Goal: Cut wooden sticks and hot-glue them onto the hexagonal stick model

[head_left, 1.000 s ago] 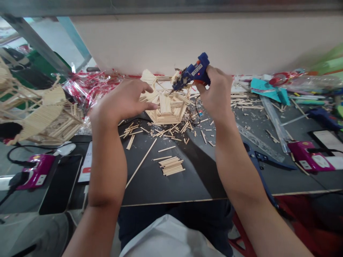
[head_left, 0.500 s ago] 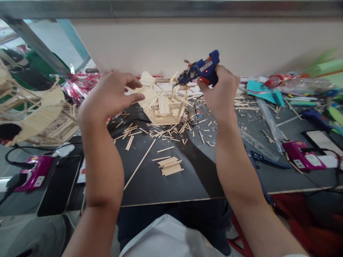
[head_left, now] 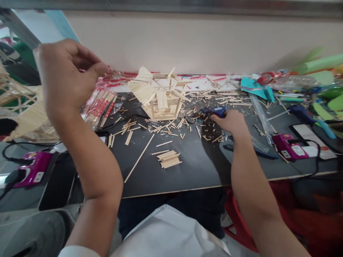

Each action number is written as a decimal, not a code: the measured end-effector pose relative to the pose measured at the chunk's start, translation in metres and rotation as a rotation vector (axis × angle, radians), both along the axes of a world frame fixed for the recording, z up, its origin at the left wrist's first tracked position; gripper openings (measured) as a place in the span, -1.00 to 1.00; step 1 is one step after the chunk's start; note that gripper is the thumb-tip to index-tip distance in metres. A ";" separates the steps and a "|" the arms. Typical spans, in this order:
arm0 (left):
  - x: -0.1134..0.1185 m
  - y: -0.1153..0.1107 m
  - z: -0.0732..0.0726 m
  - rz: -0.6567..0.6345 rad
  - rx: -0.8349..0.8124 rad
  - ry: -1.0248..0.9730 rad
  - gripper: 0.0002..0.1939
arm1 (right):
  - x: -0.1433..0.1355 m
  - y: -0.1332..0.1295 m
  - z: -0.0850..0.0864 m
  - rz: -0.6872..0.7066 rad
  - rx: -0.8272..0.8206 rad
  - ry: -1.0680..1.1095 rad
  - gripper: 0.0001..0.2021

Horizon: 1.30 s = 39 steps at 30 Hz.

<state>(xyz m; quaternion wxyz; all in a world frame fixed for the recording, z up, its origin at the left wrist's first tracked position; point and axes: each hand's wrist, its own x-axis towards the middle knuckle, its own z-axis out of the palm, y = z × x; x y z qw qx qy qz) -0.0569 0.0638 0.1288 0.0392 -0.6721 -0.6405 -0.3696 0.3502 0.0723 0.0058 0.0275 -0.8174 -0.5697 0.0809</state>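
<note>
My right hand (head_left: 232, 122) grips a blue hot glue gun (head_left: 220, 111), held low over the tabletop among wood scraps, its nozzle end pointing left. To the left, my left hand (head_left: 68, 76) is raised with thumb and fingertips pinched together; what they hold, if anything, is too small to make out. Between the hands stands a many-sided model of thin wooden sticks (head_left: 164, 112), with flat stick panels (head_left: 143, 91) on its left side. In front of the model lies a small pile of cut sticks (head_left: 170, 159), beside one long stick (head_left: 139, 158).
Stick offcuts (head_left: 171, 126) litter the dark table (head_left: 198, 171). Plastic-wrapped stick packs (head_left: 99, 103) lie at the left, near another stick structure (head_left: 29, 121). Magenta power sockets (head_left: 291, 146) sit on both sides. A dark phone (head_left: 57, 182) rests at the lower left.
My right hand has lowered the glue gun from above the model to the tabletop at the right. My left hand has moved up and left, away from the panels, its fingers closing into a pinch.
</note>
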 end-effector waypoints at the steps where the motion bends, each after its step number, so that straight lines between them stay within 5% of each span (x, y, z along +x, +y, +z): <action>1: 0.001 -0.001 0.001 0.002 -0.010 0.003 -0.54 | -0.005 -0.004 -0.002 0.008 -0.034 -0.035 -0.58; 6: 0.006 -0.002 0.005 0.000 -0.068 0.026 -0.54 | -0.054 -0.033 0.014 0.172 0.080 -0.219 -0.60; 10: 0.009 0.002 0.004 -0.028 -0.093 0.073 -0.61 | -0.110 -0.045 0.013 0.851 -0.062 0.196 -0.87; 12: 0.013 0.004 0.002 -0.073 -0.109 0.091 -0.63 | -0.133 -0.043 0.003 1.010 -0.087 0.228 -0.89; 17: 0.028 0.011 -0.001 -0.262 -0.251 0.100 -0.57 | -0.161 -0.038 -0.007 1.089 -0.206 0.060 -0.83; 22: 0.038 0.018 -0.005 -0.371 -0.246 0.178 -0.63 | -0.158 -0.050 0.037 1.203 -0.242 -0.064 -0.72; 26: 0.042 0.023 -0.009 -0.389 -0.245 0.235 -0.67 | -0.132 -0.040 0.085 1.161 -0.164 0.160 -0.82; 28: 0.044 0.025 -0.012 -0.356 -0.272 0.254 -0.70 | -0.117 -0.026 0.097 1.019 0.032 0.321 -0.86; 31: 0.046 0.030 -0.015 -0.347 -0.310 0.257 -0.68 | -0.104 -0.003 0.090 0.741 0.284 0.488 -0.87; 33: 0.048 0.032 -0.016 -0.373 -0.334 0.245 -0.65 | -0.105 0.007 0.076 0.610 0.306 0.554 -0.87; 39: 0.052 0.035 -0.016 -0.417 -0.347 0.245 -0.68 | -0.127 0.012 0.051 0.556 0.415 0.543 -0.92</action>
